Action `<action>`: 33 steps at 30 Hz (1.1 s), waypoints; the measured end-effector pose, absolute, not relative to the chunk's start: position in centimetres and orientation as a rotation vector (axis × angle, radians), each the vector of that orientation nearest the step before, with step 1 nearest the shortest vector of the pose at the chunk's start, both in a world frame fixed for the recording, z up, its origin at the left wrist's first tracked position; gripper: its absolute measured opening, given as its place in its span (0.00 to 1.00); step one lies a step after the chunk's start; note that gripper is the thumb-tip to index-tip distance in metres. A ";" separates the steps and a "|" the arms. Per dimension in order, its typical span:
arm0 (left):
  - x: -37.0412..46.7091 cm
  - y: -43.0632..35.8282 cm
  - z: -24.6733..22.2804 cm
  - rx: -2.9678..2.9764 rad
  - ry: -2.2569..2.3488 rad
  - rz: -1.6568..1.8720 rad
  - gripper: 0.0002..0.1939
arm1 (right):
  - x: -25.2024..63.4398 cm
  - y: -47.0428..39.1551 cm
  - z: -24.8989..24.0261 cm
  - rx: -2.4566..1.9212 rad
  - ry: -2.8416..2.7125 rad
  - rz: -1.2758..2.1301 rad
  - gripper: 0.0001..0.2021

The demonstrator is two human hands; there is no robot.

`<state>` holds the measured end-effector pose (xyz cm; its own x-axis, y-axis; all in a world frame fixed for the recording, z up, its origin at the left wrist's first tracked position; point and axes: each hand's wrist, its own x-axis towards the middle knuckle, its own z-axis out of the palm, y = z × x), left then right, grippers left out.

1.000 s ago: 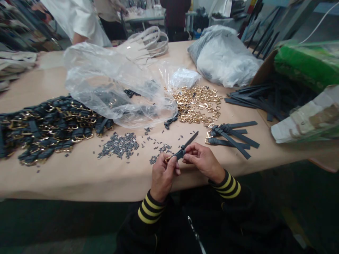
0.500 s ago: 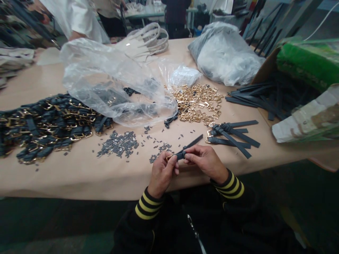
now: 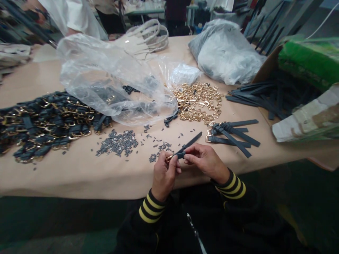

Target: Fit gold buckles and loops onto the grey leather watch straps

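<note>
Head camera view, looking down: a person's two bare hands are meeting over the near edge of a paper-covered worktop [image 3: 79,176]. With the hands as the clock's centre, a dark grey strap [image 3: 193,139] is lying between them, its tail pointing toward 2 o'clock. The left hand [image 3: 164,173] is clamping its fingers on the strap's end by a gold buckle [image 3: 168,158]; the right hand [image 3: 205,160] is pinching a folded section [image 3: 181,155] just beside it. The step in hand seems to be shaping or seating that fold; the next move is probably calling for a steady left grip and small, precise pressure from the right. Whether a small fastener is sitting under the fingertips, I cannot tell.

Around them, small grey clip-like pieces [image 3: 118,143] are scattering at 9 o'clock, with a big heap of buckled straps [image 3: 50,123] lying beyond. A clear plastic bag [image 3: 87,60] is sprawling at 10 to 11, loose gold buckles [image 3: 198,100] are piling up near 12 to 1, and a stuffed bag [image 3: 225,53] is slumping at 1. Several buckled straps [image 3: 235,135] are crossing at 2 to 3; plain strips [image 3: 275,91] are spilling from a carton [image 3: 304,118] beyond. At 11, a co-worker's white sleeve [image 3: 82,19] is showing.
</note>
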<state>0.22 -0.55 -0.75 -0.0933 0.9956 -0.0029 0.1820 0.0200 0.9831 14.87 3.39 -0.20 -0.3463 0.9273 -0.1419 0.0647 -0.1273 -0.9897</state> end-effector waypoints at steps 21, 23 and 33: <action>-0.4 -0.6 0.1 1.022 1.082 1.054 0.07 | 16.2 3.9 1.2 -1.066 -1.592 1.695 0.08; -0.3 -0.6 0.1 1.037 1.132 1.036 0.08 | 16.3 3.9 1.3 -1.020 -1.599 1.751 0.08; 0.5 -0.6 0.2 1.154 1.340 1.045 0.07 | 16.5 4.2 0.9 -1.010 -1.374 2.030 0.13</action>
<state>0.51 -0.59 0.19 -0.0023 0.9873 -0.1591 0.0858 0.1587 0.9836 16.53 4.23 0.92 -0.6089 0.7321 -0.3053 0.0111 -0.3769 -0.9262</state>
